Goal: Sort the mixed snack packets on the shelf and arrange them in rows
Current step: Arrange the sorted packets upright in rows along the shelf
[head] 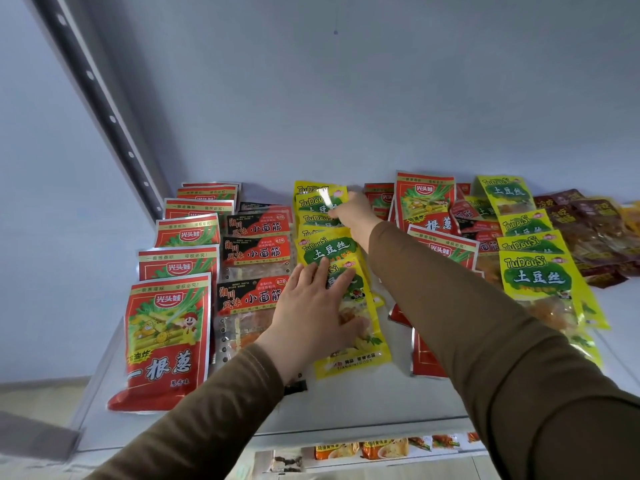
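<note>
On the white shelf [86, 403] the glossy, flat packets lie in rows running near to far, each packet's long axis pointing toward the back wall [346, 98] with its printed top at the far end. At the left edge stands the red row [169, 327], overlapped like shingles; just right of it the black-and-red row [254, 265], with clear windows; then the yellow-green row [332, 251] in the middle. The left hand [313, 313] rests flat, fingers straight and spread, on the nearest yellow-green packet [360, 344]. The right hand [353, 211] reaches to the far end of that row and pinches the top of a yellow-green packet [320, 199] there. To the right, an unsorted heap [485, 220] of red, yellow and brown packets lies tilted and overlapping. Bare shelf shows along the near edge and beside the perforated upright [104, 98] at far left.
</note>
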Demonstrator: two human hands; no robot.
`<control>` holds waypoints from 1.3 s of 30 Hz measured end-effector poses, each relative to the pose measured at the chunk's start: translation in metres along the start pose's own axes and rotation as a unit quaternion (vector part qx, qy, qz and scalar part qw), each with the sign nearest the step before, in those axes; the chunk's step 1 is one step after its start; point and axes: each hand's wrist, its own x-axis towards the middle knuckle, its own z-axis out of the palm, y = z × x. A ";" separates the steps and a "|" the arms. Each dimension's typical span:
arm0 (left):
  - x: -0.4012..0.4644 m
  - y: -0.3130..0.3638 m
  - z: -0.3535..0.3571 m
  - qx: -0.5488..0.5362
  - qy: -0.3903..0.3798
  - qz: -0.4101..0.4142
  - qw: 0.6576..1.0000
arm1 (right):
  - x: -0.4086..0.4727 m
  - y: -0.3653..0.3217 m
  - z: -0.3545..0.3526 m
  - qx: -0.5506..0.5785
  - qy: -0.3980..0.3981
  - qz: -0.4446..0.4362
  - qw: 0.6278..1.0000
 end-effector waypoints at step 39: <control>-0.046 0.000 0.019 0.017 0.055 0.020 0.998 | -0.179 0.047 -0.054 0.155 -0.142 0.010 0.978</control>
